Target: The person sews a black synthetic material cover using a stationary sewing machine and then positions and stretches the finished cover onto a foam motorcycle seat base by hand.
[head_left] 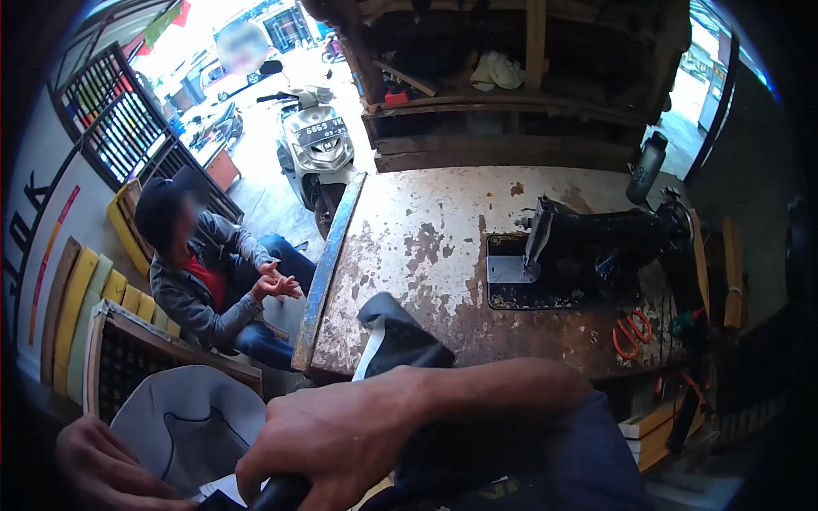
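A grey fabric cover (200, 404) with a thin dark seam line lies across my lap at the lower left. My left hand (115, 468) is at its left edge, fingers bent and closed on the material. My right hand (332, 430) reaches in from the right, its fingers wrapped round a dark fold (285, 491) of material at the lower edge. Beyond that wrist, a black piece of material (409, 341) with a white edge sticks up over the table's near edge. Where the pieces join is hidden by my hands.
A worn table (409, 247) carries a black sewing machine (596, 230), orange-handled scissors (631, 334) and a dark bottle (648, 166). On the left a person (221, 264) in a cap sits with hands together. Foam pads (81, 302) line the wall; a scooter (315, 140) stands outside.
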Available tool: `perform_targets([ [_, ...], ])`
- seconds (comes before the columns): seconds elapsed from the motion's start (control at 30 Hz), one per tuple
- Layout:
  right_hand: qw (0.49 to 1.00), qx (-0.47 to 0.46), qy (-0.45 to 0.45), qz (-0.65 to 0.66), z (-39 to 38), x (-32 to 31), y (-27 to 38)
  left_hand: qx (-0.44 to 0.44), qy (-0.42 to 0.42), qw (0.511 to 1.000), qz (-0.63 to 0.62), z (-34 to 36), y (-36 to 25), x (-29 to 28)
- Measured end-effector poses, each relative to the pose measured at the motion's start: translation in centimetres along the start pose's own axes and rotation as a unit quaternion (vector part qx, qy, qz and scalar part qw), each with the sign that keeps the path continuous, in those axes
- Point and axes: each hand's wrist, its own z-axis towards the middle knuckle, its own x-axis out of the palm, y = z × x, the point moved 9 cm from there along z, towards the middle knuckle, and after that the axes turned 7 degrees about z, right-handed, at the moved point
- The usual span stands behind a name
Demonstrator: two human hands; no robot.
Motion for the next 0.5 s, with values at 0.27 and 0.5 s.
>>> perform_targets([
  [0.27,0.919,0.094,-0.265,0.277,-16.6,8.5,-8.5,0.184,0.092,0.962,-0.182,19.5,7.1,6.7],
  [0.5,0.635,0.26,-0.724,0.067,-37.5,5.9,-10.2,0.142,0.019,0.982,-0.124,44.1,15.2,20.5],
])
